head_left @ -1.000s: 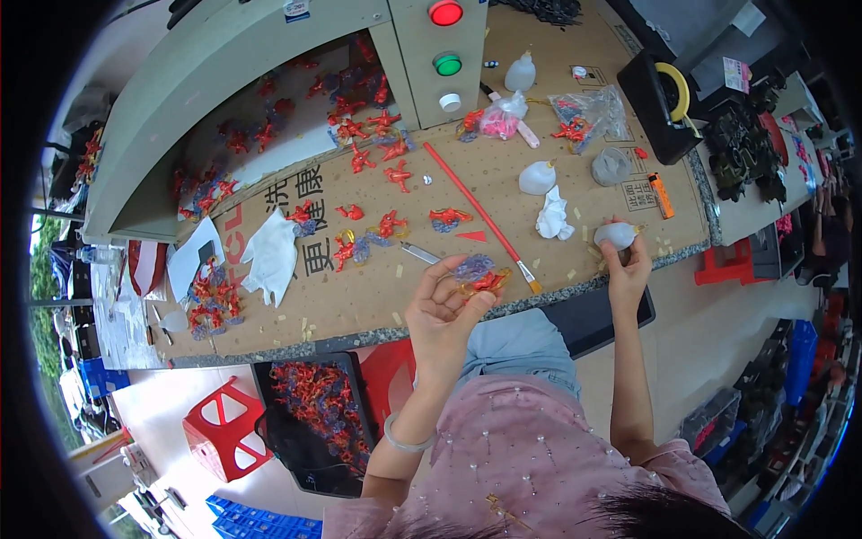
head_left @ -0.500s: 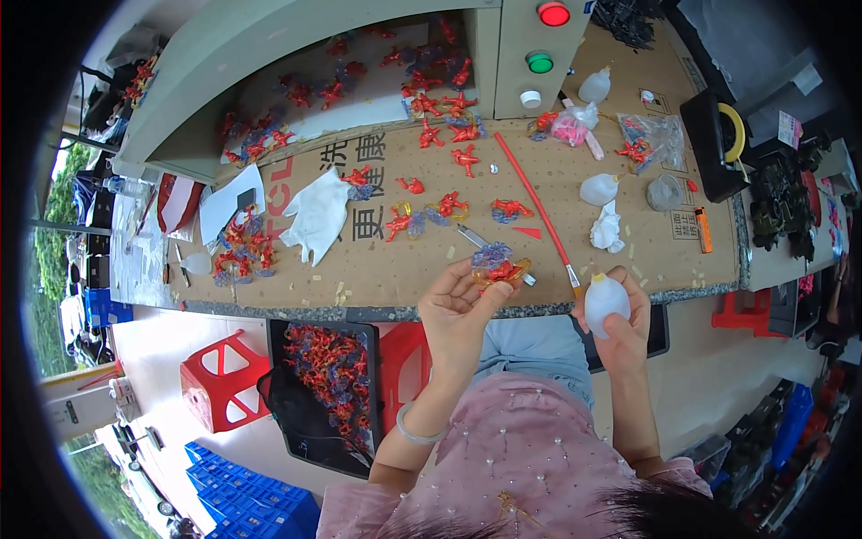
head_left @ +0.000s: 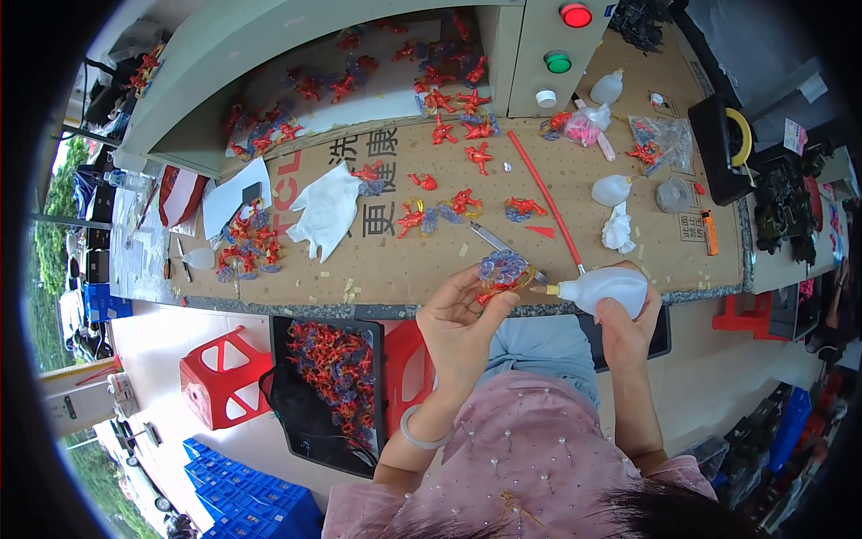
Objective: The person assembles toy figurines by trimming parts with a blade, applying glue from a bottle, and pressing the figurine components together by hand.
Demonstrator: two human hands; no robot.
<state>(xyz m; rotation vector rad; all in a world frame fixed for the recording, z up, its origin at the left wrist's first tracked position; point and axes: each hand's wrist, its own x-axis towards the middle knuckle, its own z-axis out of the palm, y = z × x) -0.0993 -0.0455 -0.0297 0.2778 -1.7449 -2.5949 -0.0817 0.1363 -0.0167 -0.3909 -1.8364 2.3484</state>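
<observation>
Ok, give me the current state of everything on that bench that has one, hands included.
left hand: raised, fingers closed on the small red and blue plastic piece
right hand: gripping the white squeeze bottle
white squeeze bottle: held sideways, nozzle tip against the piece
red button: appears lit
green button: cannot tell if lit
white glove: lying flat, empty
black tray: heaped with red and blue pieces

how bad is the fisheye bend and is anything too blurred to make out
Head view: strong fisheye, the workbench edge bows and a black rim rings the frame; even daylight, no glare; left hand and squeeze bottle sharp; the right margin is dark and smeared.
</observation>
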